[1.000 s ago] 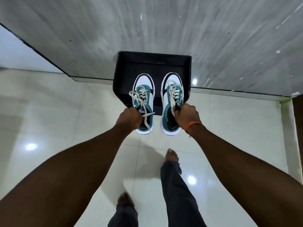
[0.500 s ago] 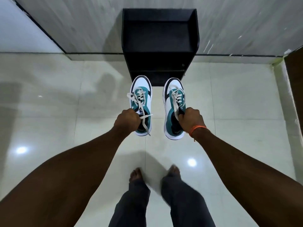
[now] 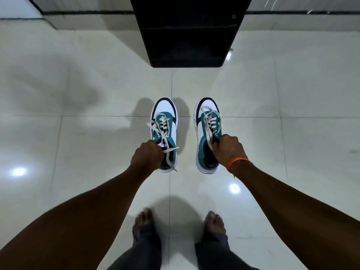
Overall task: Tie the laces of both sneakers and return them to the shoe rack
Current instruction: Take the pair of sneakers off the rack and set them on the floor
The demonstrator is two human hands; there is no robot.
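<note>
Two white, teal and black sneakers with loose cream laces are low over the pale tiled floor, toes pointing away from me; whether they touch it I cannot tell. My left hand [image 3: 147, 156] grips the left sneaker [image 3: 164, 121] at its collar. My right hand [image 3: 230, 151], with an orange wrist thread, grips the right sneaker [image 3: 206, 121] at its tongue and collar. The laces hang untied over both shoes. The black shoe rack [image 3: 187, 30] stands against the wall ahead, with its shelves bare.
My bare feet [image 3: 145, 221] in dark trousers stand on the glossy floor tiles [image 3: 78, 152] just behind the shoes. A dark skirting line [image 3: 87, 12] runs along the wall on both sides of the rack.
Both hands have carried the sneakers away from the rack and down toward the floor. I have stepped back, and the view has tilted downward.
</note>
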